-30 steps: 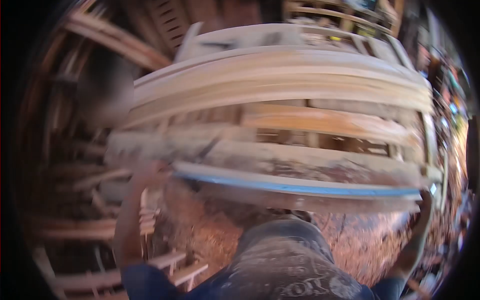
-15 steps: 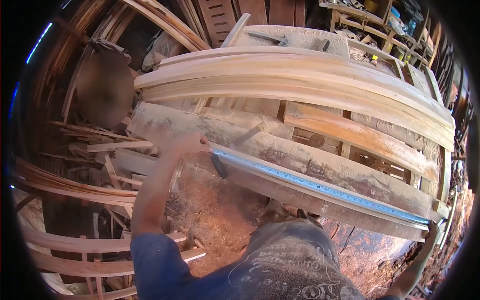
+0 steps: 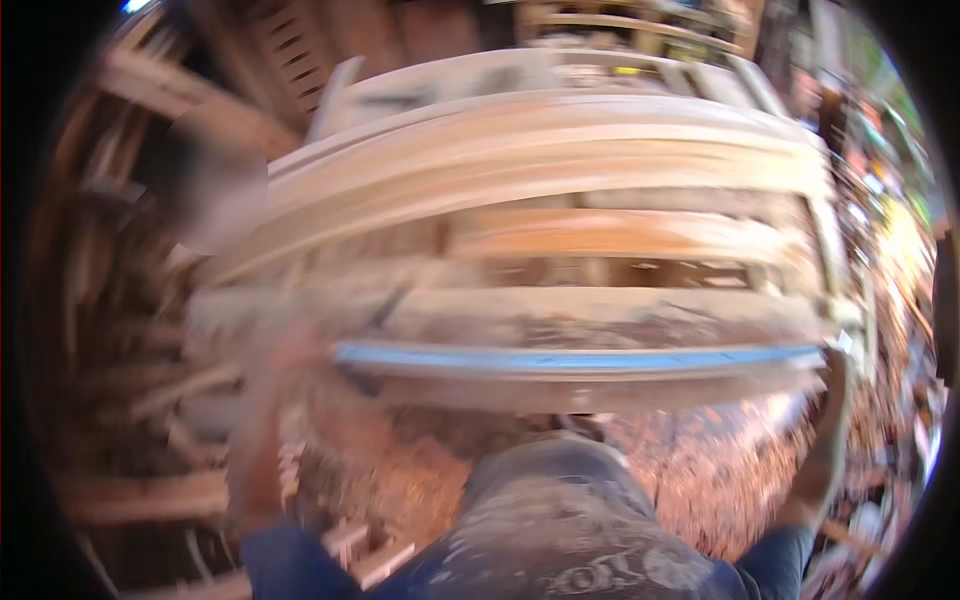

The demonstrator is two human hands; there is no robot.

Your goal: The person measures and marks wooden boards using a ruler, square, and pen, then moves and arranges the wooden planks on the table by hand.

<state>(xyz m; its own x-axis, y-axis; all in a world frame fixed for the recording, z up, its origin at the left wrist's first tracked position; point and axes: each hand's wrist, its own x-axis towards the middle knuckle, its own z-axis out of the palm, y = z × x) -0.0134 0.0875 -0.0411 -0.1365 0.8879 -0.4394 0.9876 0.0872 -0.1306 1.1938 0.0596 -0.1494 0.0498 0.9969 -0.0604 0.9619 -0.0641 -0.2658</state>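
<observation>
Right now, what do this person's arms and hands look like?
Short dark-blue sleeves leave the forearms bare. The left hand and right hand look ungloved, though blur hides finer detail. The shirt front looks dusty, with pale print.

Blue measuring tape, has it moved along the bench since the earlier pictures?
No, as far as the blur shows: the blue measuring tape keeps its place along the near plank; the camera view has turned.

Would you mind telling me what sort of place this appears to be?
Probably a carpentry workshop, though the view is blurred: long pale boards lie side by side, what looks like a blue measuring tape runs nearer the camera, and more timber lies at the left.
</observation>
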